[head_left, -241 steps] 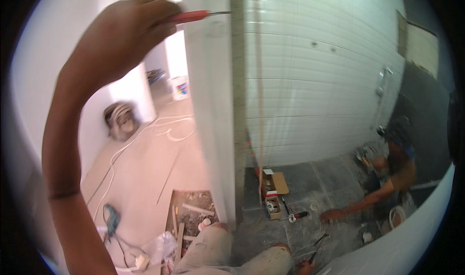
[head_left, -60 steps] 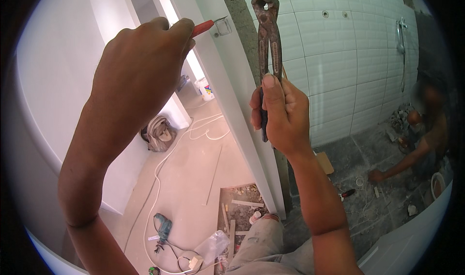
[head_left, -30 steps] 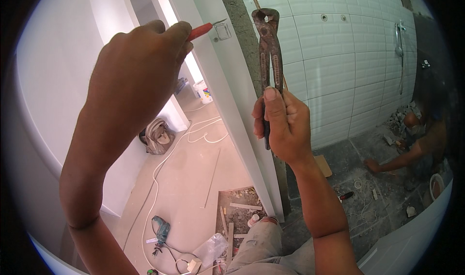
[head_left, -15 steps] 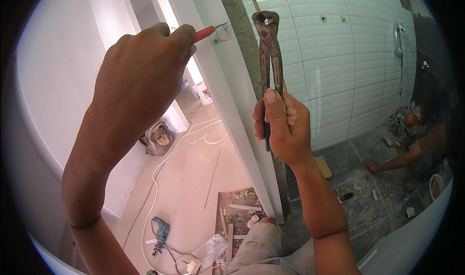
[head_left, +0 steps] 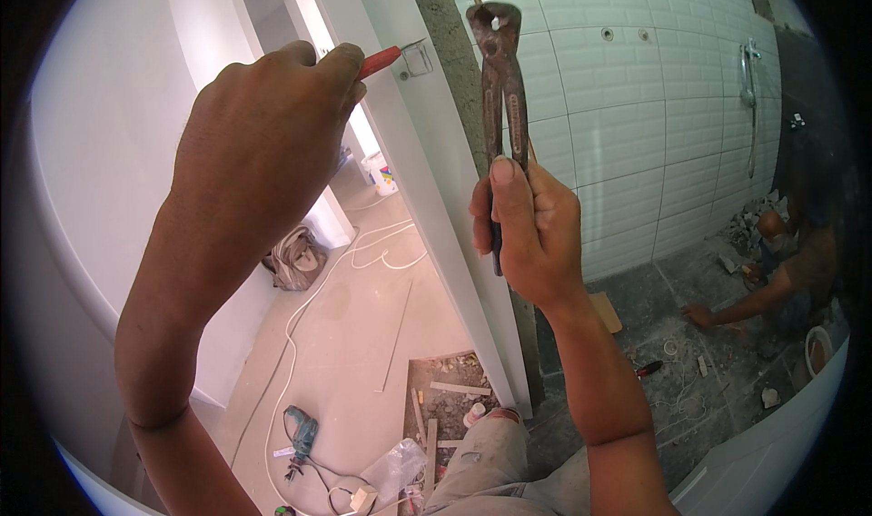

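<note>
My left hand [head_left: 263,134] is closed round a red-handled chisel [head_left: 380,62], its thin metal tip touching the white door frame [head_left: 454,234]. That tip meets the upper edge of a small rectangular recess [head_left: 415,59] cut in the frame, with a round hole just below it. Most of the chisel's handle is hidden in my fingers. In my right hand [head_left: 536,234] is a pair of rusty end-cutting pincers [head_left: 504,89], gripped by the handles and held upright, jaws up. The pincers' head is to the right of the recess, apart from the chisel.
A co-worker [head_left: 772,289] crouches at the right on dark floor tiles, one hand on the floor, near rubble [head_left: 754,221]. Lower left lie a green power drill [head_left: 303,434], white cable and a plastic bag [head_left: 400,466]. A rubble-filled floor patch [head_left: 450,371] borders the doorway. White tiles [head_left: 618,134] line the wall.
My right hand has raised the pincers slightly and shifted them a little to the left. The left hand and the chisel have hardly moved.
</note>
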Demonstrator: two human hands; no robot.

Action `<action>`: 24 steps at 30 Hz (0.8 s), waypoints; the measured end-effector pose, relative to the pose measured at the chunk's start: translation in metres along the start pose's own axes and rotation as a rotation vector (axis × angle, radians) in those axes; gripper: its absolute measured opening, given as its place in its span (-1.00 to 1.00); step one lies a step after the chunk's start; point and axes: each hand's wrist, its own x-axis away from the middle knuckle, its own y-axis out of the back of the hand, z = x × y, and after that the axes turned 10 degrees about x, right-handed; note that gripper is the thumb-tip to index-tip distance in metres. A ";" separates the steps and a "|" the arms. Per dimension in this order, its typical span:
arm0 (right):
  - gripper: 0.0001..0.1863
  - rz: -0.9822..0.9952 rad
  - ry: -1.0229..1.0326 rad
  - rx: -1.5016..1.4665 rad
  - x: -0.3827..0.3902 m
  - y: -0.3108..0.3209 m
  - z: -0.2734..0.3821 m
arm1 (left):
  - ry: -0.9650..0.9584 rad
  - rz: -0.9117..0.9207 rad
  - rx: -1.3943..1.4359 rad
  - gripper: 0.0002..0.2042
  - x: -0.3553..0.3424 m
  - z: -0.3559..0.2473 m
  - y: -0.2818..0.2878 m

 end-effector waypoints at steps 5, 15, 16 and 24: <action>-0.49 0.034 -0.027 0.056 -0.011 -0.004 -0.001 | -0.009 -0.002 0.022 -0.84 0.000 -0.004 -0.001; -0.48 0.054 -0.106 0.012 -0.002 0.008 -0.001 | 0.079 0.009 0.066 -0.84 0.003 -0.006 0.001; -0.49 0.057 -0.100 0.007 -0.003 0.008 -0.002 | 0.082 0.006 0.070 -0.84 0.004 -0.005 0.001; -0.50 0.073 -0.089 0.029 -0.004 0.007 -0.002 | 0.014 0.022 0.014 -0.77 0.002 0.000 -0.001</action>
